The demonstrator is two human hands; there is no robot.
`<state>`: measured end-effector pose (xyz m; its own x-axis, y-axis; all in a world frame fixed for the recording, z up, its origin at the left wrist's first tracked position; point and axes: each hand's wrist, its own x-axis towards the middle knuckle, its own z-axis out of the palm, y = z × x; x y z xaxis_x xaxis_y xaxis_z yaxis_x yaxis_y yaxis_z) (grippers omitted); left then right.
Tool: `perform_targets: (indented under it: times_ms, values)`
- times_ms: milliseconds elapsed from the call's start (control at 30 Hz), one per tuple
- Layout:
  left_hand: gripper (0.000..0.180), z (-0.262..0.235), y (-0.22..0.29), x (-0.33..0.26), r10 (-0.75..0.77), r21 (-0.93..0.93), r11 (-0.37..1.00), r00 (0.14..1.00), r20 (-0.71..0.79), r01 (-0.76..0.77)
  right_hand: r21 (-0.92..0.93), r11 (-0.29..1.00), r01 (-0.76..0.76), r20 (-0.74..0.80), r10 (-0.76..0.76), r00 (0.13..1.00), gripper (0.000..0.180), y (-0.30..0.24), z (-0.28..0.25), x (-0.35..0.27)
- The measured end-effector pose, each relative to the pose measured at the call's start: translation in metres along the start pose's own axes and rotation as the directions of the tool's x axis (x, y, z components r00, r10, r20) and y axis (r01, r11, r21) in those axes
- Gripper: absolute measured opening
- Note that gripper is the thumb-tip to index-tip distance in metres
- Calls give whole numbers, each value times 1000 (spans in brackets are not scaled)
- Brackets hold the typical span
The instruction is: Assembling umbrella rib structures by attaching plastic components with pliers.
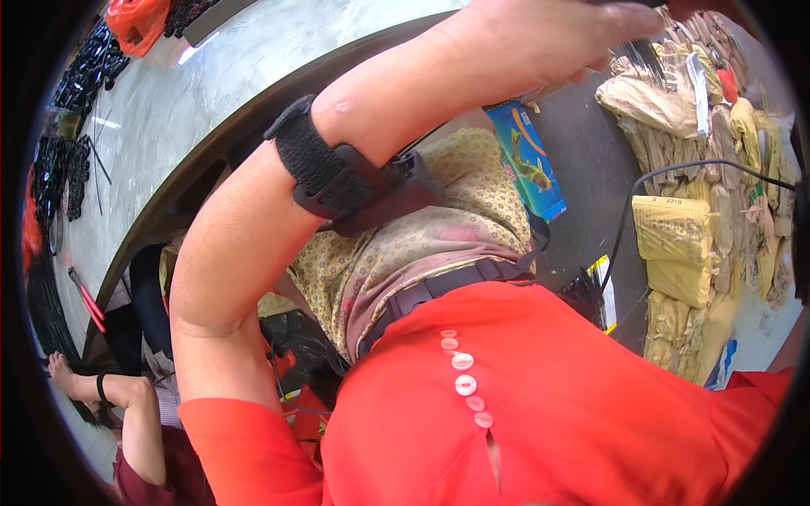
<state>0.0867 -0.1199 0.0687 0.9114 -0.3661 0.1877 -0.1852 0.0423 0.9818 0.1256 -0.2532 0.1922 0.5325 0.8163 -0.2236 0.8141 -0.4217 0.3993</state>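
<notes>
The person's left arm sweeps across the view from the lower left up to the top right, a black strap [325, 169] wrapped round the forearm, and the left hand [540, 38] sits at the upper edge with its fingers [629, 25] curled toward a bundle of thin dark wires or strips [645, 59] that hangs just beneath them; the grip looks closed round that bundle, though blur at the fingertips makes it hard to be sure how firmly. The right hand is not in view at all, so nothing can be said of its grip. The bundle is held high, close to the head, above a stack of tan paper sacks [675, 244] that fills the right side. Just below the hand stands a blue packet with a fish picture [527, 160], and a black cable [666, 173] runs across the sacks. The red shirt [540, 405] with a row of white buttons fills the lower part, a patterned cloth [422, 244] lying above it. At the far left, a grey floor [169, 110] carries heaps of dark pieces [84, 72] and an orange bag [135, 21], and another person's bare arm [110, 392] rests low there. As for progress, I judge the work to be midway: one bundle is in hand, while many dark pieces lie unhandled on the floor
</notes>
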Motion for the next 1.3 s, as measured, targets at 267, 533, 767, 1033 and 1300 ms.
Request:
perform_targets:
  times_ms: [267, 533, 767, 1033, 1300]
  values:
    - [27, -26, -46, -38, 189, -197, 946, 932, -310, -257, -114, 980, 163, -420, -196, 886, 30, -31, 18, 21]
    - [31, -56, -47, -90, 37, -122, 980, 741, -671, -160, -278, 904, 325, -746, -417, 520, 32, -59, 38, 50]
    - [37, -68, -59, -106, 254, 60, 940, 571, -781, -336, 622, 693, 365, -239, -276, 931, 35, -130, 195, 86]
    - [38, -63, -38, -108, 265, 51, 918, 511, -818, -394, 947, 204, 250, -185, -293, 938, 40, -221, 307, 154]
    - [41, -65, -49, -125, 320, 166, 945, 698, -640, -281, 935, 293, 202, -109, -304, 946, 36, -212, 342, 154]
